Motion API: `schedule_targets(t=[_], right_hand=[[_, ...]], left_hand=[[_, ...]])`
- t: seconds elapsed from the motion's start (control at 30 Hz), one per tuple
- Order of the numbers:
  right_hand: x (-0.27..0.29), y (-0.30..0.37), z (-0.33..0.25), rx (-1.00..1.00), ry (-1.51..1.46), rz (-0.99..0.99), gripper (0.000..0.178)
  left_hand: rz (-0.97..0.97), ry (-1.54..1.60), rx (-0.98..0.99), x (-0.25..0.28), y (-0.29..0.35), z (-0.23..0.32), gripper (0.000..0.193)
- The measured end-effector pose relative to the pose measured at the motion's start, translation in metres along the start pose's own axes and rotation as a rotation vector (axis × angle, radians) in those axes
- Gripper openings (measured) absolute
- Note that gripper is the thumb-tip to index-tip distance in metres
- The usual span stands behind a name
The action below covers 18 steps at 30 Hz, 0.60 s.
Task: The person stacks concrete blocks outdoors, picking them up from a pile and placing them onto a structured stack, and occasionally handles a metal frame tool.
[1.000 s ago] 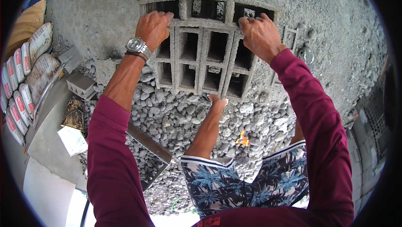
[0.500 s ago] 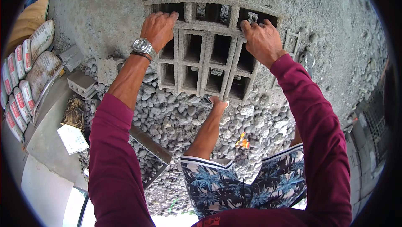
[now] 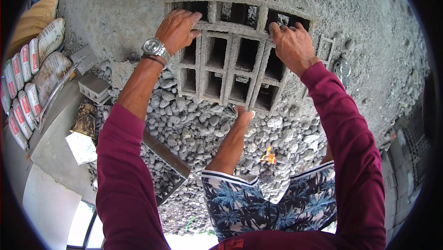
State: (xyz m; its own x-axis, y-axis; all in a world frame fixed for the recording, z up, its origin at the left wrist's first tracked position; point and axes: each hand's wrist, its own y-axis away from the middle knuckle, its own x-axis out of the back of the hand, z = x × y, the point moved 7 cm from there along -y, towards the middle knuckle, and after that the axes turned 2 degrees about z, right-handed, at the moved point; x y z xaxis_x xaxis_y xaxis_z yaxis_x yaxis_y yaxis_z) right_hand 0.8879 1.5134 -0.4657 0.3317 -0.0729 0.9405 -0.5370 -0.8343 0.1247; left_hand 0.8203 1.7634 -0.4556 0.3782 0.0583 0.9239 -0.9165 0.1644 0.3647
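A grey concrete hollow block [image 3: 237, 29] lies crosswise at the far end of several similar blocks [image 3: 230, 64] packed side by side, their hollows facing up. At the block's left end, my left hand [image 3: 179, 29] grips its near wall, fingers over the top and thumb showing on the near side. My right hand [image 3: 292, 42] is closed over the same wall at the right end, its fingertips reaching into the hollow. A wristwatch [image 3: 154, 48] and a dark band are on my left wrist.
Loose gravel [image 3: 203, 130] surrounds my foot [image 3: 242, 111]. A metal-edged frame [image 3: 166, 155] lies at lower left. Further left are a loose block [image 3: 93, 87], a dirty bucket [image 3: 84, 120] and stacked sacks [image 3: 32, 94]. A tool with a metal head [image 3: 342, 70] lies on the right.
The whole view has shifted slightly, so things sit a little further right. My left thumb now stands apart from the fingers; the right hand keeps its hold, and the block stays in place.
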Motion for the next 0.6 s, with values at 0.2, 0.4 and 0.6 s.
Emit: schedule_targets(t=[0.2,0.4,0.6], right_hand=[[-0.011,0.003,0.013,-0.1,-0.019,-0.233,0.037],[-0.006,-0.001,0.003,-0.035,-0.012,-0.057,0.018],[-0.002,0.002,0.005,-0.023,0.009,-0.014,0.01]], left_hand=[[0.232,0.122,0.019,0.059,0.003,-0.004,0.05],[0.139,-0.057,0.134,0.037,-0.028,-0.06,0.037],[0.209,-0.064,0.096,0.033,-0.026,-0.059,0.04]])
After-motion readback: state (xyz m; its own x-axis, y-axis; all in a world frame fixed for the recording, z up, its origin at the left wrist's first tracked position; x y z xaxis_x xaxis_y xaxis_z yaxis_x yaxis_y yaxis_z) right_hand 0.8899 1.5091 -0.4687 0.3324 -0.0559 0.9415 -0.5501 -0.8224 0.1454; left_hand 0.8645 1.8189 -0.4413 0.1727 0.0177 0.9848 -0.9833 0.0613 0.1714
